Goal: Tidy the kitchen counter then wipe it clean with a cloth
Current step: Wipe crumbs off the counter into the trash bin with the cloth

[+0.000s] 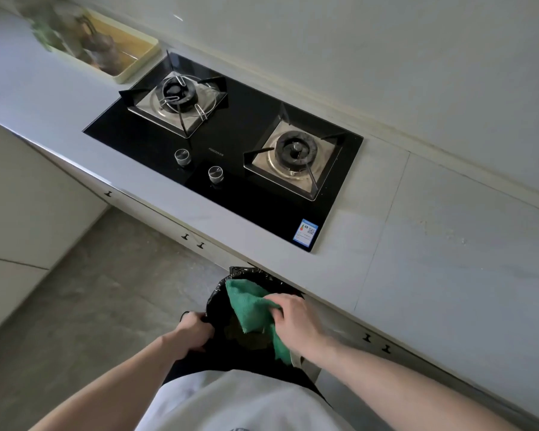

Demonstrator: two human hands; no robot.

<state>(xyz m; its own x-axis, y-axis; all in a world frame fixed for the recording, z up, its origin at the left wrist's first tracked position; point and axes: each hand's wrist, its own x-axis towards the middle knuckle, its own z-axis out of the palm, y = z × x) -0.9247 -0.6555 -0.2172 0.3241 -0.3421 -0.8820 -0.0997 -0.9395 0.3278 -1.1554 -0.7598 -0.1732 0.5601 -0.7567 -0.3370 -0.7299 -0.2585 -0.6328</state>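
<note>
Head view, the only one, looks down on the person's two hands below the edge of a pale grey counter (433, 244). At about 6 o'clock of the picture the left hand (193, 332) grips the rim of a black bin bag (218, 301), fingers curled round the thin plastic to keep the mouth open. Just beside it, toward 5 o'clock, the right hand (296, 318) holds a green cloth (249, 306); the fingers are bent over the cloth and pinch it against the palm, and the cloth hangs into the mouth of the bag.

My judgement is that crumbs are being shaken from the cloth into the bag. To do this well, the left hand should hold the mouth wide and steady, and the right hand should shake the cloth low inside the bag, so nothing falls on the floor (84, 300).

The cloth looks soft and fuzzy, like microfibre, and folded unevenly. The bag is glossy and wrinkled. The counter is smooth and matt, with thin joint lines. At 12 o'clock sits a black glass gas hob (240, 119) with two burners and two round metal knobs. At 10 o'clock a pale yellow tray (143, 54) holds blurred things that I cannot identify.
</note>
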